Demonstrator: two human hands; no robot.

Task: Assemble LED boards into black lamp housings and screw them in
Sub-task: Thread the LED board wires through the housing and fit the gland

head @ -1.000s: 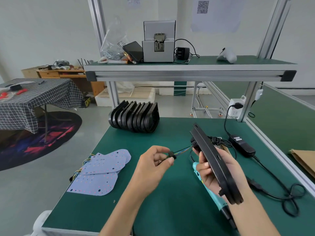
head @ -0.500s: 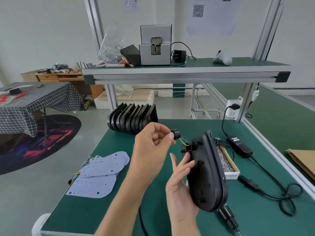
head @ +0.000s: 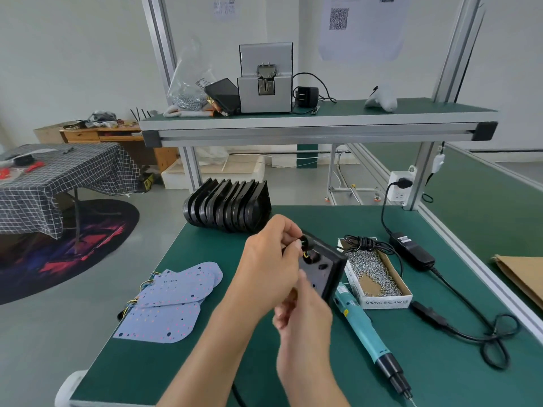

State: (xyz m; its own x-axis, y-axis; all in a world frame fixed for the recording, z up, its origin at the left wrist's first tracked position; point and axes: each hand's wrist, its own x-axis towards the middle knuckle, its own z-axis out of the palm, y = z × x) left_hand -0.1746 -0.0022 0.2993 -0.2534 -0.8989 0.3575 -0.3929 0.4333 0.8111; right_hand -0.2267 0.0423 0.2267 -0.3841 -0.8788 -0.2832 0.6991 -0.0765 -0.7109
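Two hands meet over the middle of the counter (head: 293, 362) in the head view. The left hand (head: 270, 268) pinches a small black grommet (head: 305, 240) with coloured wires at a hole in the black housing (head: 323, 267); the right hand (head: 302, 315) curls round the housing's near end, holding it tilted off the counter. To seat the grommet well, I judge the housing should be kept steady and the grommet pressed squarely into the hole without nipping the wires. Spare boards (head: 173, 301) lie to the left, more housings (head: 226, 205) behind, the screwdriver (head: 367, 330) and screw box (head: 379, 277) to the right.
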